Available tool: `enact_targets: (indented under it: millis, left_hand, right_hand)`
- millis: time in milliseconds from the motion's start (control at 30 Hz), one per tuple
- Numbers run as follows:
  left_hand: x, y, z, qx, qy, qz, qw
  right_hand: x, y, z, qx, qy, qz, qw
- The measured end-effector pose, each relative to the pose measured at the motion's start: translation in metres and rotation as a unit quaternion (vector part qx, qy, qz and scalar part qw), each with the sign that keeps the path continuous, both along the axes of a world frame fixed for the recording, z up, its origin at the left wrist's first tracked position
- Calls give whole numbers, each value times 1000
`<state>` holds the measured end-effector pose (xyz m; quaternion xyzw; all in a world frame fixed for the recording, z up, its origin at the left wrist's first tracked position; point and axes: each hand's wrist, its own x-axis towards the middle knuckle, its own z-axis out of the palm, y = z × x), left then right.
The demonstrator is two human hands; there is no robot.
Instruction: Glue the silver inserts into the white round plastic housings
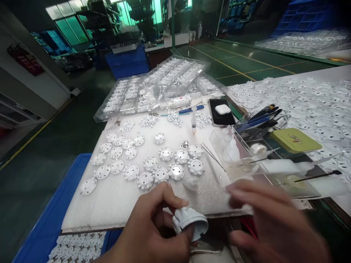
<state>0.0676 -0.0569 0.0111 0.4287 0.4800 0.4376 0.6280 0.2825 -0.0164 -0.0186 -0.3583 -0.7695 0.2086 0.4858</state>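
My left hand (156,223) grips a white round plastic housing (189,221) at the front edge of the foam-topped table (112,197). The housing is tilted, its hollow side toward me, with the thumb pressing at its rim. To the right, my right hand (274,219) is blurred by motion; its fingers and thumb are apart, with nothing seen between them. Just beyond the left hand stands a small white cone-shaped piece (191,183). Several white discs with dark dots (177,171) lie across the foam. A pair of tweezers (214,157) lies farther right.
Small white parts lie in piles (148,121) behind the discs, near a syringe (193,120) and a phone (222,118). A clear box with bottles (263,171) stands at the right, beside a yellow tin (295,140). Clear trays (175,71) are stacked at the back.
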Motion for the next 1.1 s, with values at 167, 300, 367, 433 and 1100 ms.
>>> enact_targets:
  millis: [167,300,367,433,1100]
  left_hand:
    - [3,32,42,197,142,-93,966]
    - [-22,94,66,197,269,-264,905]
    - [-35,137,61,187,447,-245,840]
    - [-43,178,46,180,513,-209,813]
    - [-18,224,9,180,448,-111,868]
  right_hand:
    - [-25,-2,8,-54,64,42,996]
    - [-22,-1,4,-31,107,-93,989]
    - [-21,-2,0,-14,103,-127,986]
    - [-21,-4,-4,-11,98,-138,985]
    - [-23,-3,-14,64,92,-110,988]
